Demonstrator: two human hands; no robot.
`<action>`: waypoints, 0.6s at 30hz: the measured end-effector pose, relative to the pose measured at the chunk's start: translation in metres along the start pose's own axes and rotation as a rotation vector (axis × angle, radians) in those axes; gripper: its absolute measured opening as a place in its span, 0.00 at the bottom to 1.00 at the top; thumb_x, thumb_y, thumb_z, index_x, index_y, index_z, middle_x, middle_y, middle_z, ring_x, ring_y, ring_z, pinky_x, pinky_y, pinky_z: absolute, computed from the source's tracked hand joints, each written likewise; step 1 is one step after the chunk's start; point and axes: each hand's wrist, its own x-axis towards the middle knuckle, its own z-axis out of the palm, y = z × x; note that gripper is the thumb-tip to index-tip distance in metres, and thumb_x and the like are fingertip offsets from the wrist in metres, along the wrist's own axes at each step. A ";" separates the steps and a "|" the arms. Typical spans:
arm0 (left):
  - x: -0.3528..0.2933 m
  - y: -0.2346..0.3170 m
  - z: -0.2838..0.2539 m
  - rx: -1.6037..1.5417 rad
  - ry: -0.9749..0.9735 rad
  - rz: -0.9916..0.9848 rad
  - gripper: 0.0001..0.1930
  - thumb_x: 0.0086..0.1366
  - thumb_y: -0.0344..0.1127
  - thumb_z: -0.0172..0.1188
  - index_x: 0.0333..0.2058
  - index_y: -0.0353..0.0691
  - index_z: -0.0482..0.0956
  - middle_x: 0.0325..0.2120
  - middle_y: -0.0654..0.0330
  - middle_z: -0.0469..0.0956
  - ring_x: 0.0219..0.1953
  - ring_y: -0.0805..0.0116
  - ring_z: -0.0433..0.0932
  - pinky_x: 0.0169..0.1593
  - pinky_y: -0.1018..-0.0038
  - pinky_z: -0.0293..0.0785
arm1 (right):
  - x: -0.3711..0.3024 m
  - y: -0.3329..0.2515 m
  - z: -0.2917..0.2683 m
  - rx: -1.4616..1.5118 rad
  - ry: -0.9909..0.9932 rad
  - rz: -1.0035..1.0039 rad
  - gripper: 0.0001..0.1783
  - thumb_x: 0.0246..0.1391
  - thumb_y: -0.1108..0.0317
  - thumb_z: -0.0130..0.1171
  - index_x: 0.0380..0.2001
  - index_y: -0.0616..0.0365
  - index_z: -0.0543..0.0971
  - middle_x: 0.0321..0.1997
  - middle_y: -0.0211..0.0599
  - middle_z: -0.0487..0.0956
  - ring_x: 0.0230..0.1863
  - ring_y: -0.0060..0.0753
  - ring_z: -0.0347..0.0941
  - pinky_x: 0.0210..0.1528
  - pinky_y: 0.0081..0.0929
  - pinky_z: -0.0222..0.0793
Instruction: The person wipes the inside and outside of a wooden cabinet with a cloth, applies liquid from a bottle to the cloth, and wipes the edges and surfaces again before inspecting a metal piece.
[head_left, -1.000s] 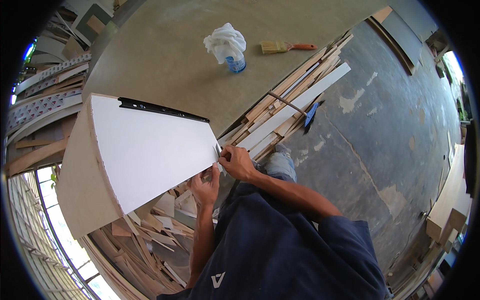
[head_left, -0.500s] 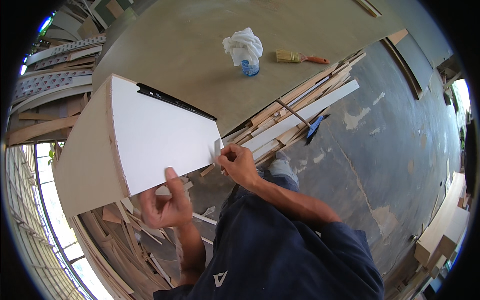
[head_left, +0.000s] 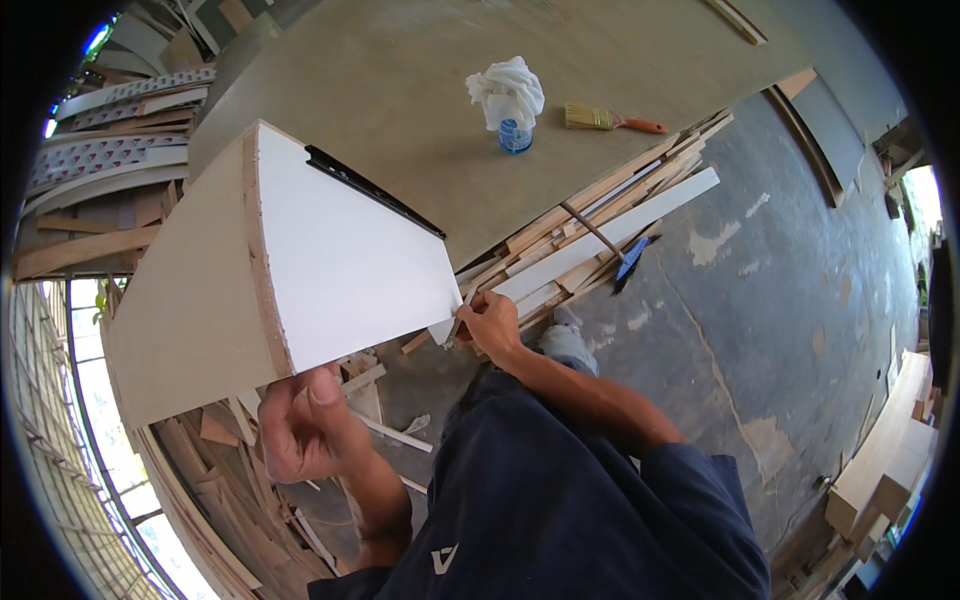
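Observation:
A drawer-like wooden box with a white side panel (head_left: 350, 265) stands at the left, its rough-edged beige face (head_left: 190, 300) turned left. A black drawer slide (head_left: 375, 190) runs along the panel's far edge. At the panel's right end, my right hand (head_left: 490, 325) is closed in a pinch on a small, thin, flat greyish piece (head_left: 468, 297), held against the edge; its kind is unclear. My left hand (head_left: 310, 425) is just below the near corner, fingers curled and thumb pressed in. Whatever it pinches, if anything, is hidden.
On the brownish tabletop (head_left: 400, 90) stand a blue container (head_left: 515, 138) topped with a white cloth (head_left: 508, 90), and a paintbrush (head_left: 605, 118). Wood strips (head_left: 600, 215) and a blue broom head (head_left: 632, 258) lie beyond the table edge. Offcuts (head_left: 215, 500) are piled at lower left.
My left hand has dropped from the white panel's near edge to below its corner, and its fingers have curled. My right hand has shifted slightly right with the thin piece, which has changed angle.

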 end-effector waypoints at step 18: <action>0.058 0.013 -0.023 0.100 0.015 0.516 0.21 0.64 0.42 0.60 0.52 0.36 0.75 0.38 0.55 0.80 0.51 0.50 0.76 0.57 0.54 0.69 | -0.190 -0.244 -0.004 0.597 -0.448 -0.586 0.08 0.59 0.74 0.63 0.33 0.66 0.74 0.26 0.35 0.81 0.23 0.20 0.78 0.22 0.19 0.73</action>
